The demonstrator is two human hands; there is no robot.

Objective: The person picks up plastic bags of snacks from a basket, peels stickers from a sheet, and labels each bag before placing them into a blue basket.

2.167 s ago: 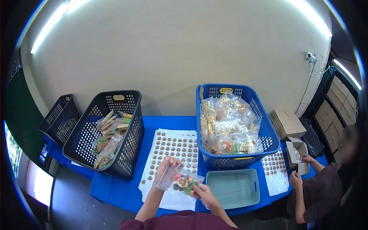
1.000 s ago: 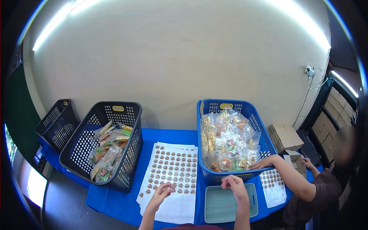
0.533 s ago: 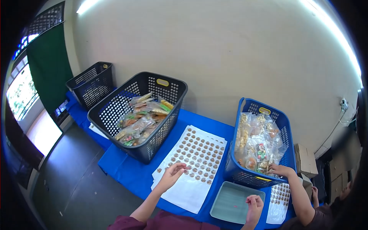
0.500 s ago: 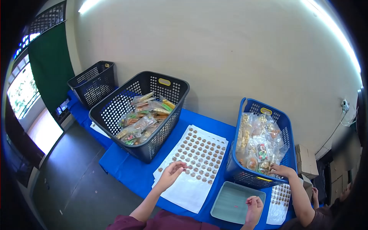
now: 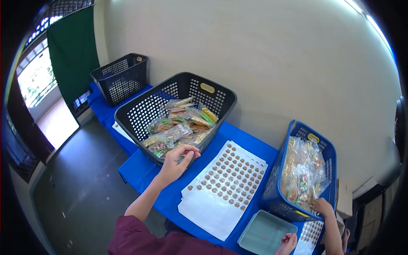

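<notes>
My left hand (image 5: 180,162), at the end of a maroon sleeve, hovers by the near edge of a large black perforated basket (image 5: 221,121). Its fingers are pinched together; anything between them is hidden. Inside that basket lie several clear packets (image 5: 176,131) of snack-like food. To the right of this hand are white sheets (image 5: 208,214) bearing rows of round brown stickers. My right hand (image 5: 288,243) is curled closed over the right edge of a shallow grey-green tray (image 5: 261,229), where a small pink spot shows. What these fingers hold, if anything, I cannot see.
A co-worker's hand (image 5: 323,207) reaches into a blue basket (image 5: 276,208) filled with clear packets. Another sticker sheet (image 5: 308,238) lies below that arm. A second black basket (image 5: 127,85) stands at the back left on the blue-covered table (image 5: 138,165). Cardboard boxes are at the right.
My left hand has moved from above the sticker sheet up and left to the black basket's near edge. My right hand stays by the tray. The camera view has shifted.
</notes>
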